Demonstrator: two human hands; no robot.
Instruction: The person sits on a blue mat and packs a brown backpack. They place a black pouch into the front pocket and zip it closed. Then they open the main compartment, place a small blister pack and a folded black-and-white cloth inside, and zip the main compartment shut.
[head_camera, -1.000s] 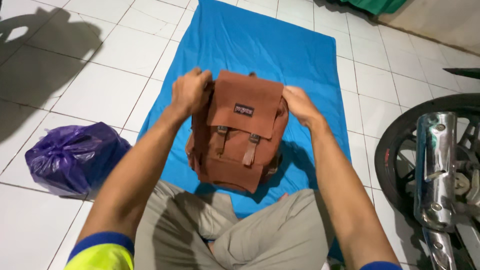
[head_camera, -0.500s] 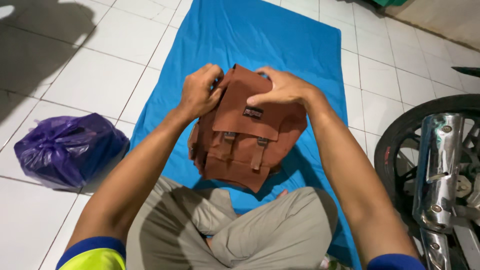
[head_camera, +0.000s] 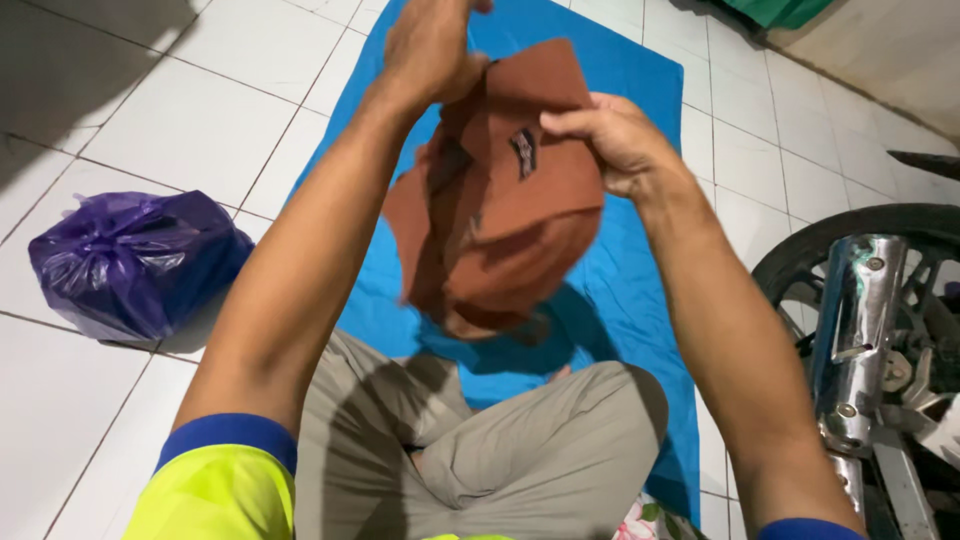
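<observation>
A rust-brown canvas backpack (head_camera: 500, 230) with a front flap and two strap buckles hangs in the air, tilted and turned to one side, above a blue cloth (head_camera: 590, 60) spread on the tiled floor. My left hand (head_camera: 430, 45) grips its top edge, raised high. My right hand (head_camera: 605, 140) holds the flap's right side near a small dark label. The bag is blurred by motion. My crossed legs in grey trousers (head_camera: 520, 450) lie below it.
A tied purple plastic bag (head_camera: 135, 262) sits on the white tiles at the left. A motorcycle's rear wheel and chrome exhaust (head_camera: 860, 340) stand close on the right. A green object (head_camera: 785, 10) lies at the far top right.
Both hands have lifted the backpack off the blue cloth and rotated it. My left hand rose sharply toward the top of the view; my right hand moved onto the flap.
</observation>
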